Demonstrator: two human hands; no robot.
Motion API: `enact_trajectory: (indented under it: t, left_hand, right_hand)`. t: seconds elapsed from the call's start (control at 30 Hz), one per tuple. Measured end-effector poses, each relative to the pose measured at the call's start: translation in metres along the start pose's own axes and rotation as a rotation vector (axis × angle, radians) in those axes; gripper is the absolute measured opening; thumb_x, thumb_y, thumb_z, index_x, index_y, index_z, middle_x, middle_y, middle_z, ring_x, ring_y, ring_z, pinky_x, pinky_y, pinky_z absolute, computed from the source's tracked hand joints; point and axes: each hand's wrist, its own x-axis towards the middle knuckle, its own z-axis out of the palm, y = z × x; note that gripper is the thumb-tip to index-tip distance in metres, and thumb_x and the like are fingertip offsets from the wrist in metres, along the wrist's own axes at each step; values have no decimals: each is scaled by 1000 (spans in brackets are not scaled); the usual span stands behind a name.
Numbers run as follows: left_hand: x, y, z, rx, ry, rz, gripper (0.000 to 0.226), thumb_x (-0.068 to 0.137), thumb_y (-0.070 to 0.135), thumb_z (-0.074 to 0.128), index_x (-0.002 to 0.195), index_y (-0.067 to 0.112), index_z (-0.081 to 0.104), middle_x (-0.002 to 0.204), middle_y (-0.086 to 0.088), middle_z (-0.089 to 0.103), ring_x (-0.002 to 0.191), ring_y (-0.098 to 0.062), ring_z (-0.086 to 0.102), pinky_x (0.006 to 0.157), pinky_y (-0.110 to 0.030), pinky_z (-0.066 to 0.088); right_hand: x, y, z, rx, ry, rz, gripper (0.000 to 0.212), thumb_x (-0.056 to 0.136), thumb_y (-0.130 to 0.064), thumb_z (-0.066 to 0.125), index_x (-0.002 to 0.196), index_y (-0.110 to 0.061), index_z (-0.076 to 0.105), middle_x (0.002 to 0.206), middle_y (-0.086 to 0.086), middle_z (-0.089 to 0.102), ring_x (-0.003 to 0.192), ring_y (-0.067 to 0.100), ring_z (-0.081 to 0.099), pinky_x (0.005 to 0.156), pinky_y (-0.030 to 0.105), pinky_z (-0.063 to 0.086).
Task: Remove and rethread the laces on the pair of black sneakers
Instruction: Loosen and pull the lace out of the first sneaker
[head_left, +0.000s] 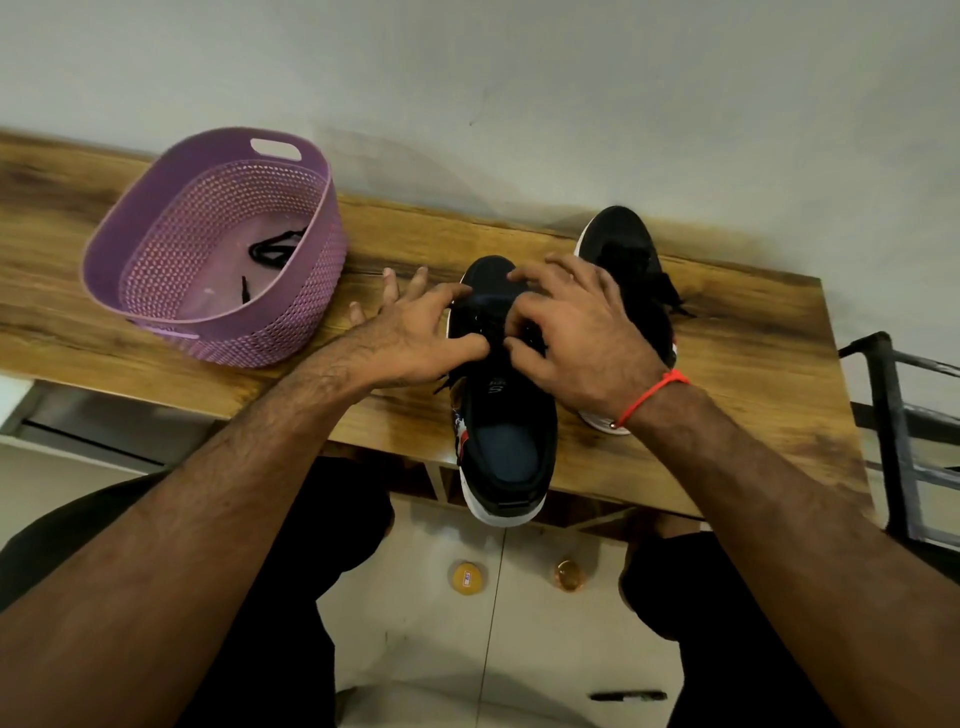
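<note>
Soft, even indoor light fills the scene, moderately bright, with no glare. The purple perforated plastic basket (218, 249) casts a faint shadow on the pale wall (519, 78) behind it. Wide-angle distortion bends the wood-grain tabletop (753, 374) at the edges. Detail looks slightly smeared throughout.
</note>
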Motion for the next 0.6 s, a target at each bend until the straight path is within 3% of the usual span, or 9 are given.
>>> enact_trajectory:
  t: [0.03, 0.1, 0.17, 0.23, 0.27, 0.37, 0.5, 0.6]
  left_hand:
    - [-1, 0, 0, 21, 11, 14, 76, 89, 54, 63, 155, 43, 26, 170, -4, -6, 153, -31, -21, 116, -67, -9]
    - [-3, 1, -1, 31, 17, 36, 77, 90, 52, 63, 156, 43, 24, 170, -4, -9, 152, -31, -24, 115, -66, -13]
    - [-3, 1, -1, 22, 15, 45, 80, 89, 52, 64, 157, 44, 22, 169, -4, -9, 151, -31, -25, 115, -66, -14]
    - [-4, 1, -1, 19, 16, 51, 81, 89, 51, 65, 157, 44, 20, 170, -4, -9, 152, -32, -24, 115, -66, -13]
    - [-4, 1, -1, 19, 17, 58, 80, 89, 50, 65, 156, 45, 21, 170, -4, -9, 152, -32, -24, 115, -67, -13]
    - [-5, 3, -3, 20, 26, 100, 76, 90, 44, 66, 154, 46, 26, 170, -2, -6, 153, -34, -19, 115, -69, -8]
    - [-8, 7, -2, 18, 135, 176, 56, 85, 36, 68, 136, 49, 50, 168, 5, 11, 155, -28, 0, 116, -67, 7]
    - [-14, 13, 7, 125, 249, 241, 35, 82, 47, 67, 117, 46, 65, 165, 10, 21, 153, -26, 8, 115, -64, 12]
  right_hand:
    - [1, 1, -3, 80, 66, 46, 16, 85, -36, 61, 87, -20, 64, 135, 1, 55, 135, 25, 36, 116, 48, 25]
    - [4, 5, -14, 325, 275, 220, 17, 80, -28, 61, 78, -11, 60, 107, 6, 67, 106, 23, 57, 95, 40, 45]
    - [8, 11, -22, 488, 458, 406, 16, 81, -23, 60, 80, -7, 59, 95, 7, 69, 90, 21, 61, 81, 33, 49]
    - [9, 19, -25, 521, 506, 494, 18, 84, -22, 59, 93, -7, 62, 100, 5, 68, 94, 21, 61, 81, 26, 47]
    - [9, 22, -25, 479, 492, 473, 24, 84, -22, 58, 103, -8, 62, 106, 4, 66, 102, 21, 59, 89, 24, 45]
    - [6, 24, -16, 238, 387, 329, 51, 80, -24, 56, 129, -14, 54, 139, 11, 48, 137, 33, 36, 116, 42, 29]
    - [3, 13, -14, 100, 205, 172, 23, 85, -40, 61, 104, -29, 68, 148, 0, 43, 148, 33, 12, 118, 56, 14]
    - [-1, 5, -15, 51, 8, 146, 26, 85, -57, 62, 99, -35, 67, 151, -5, 36, 149, 31, 4, 117, 58, 7]
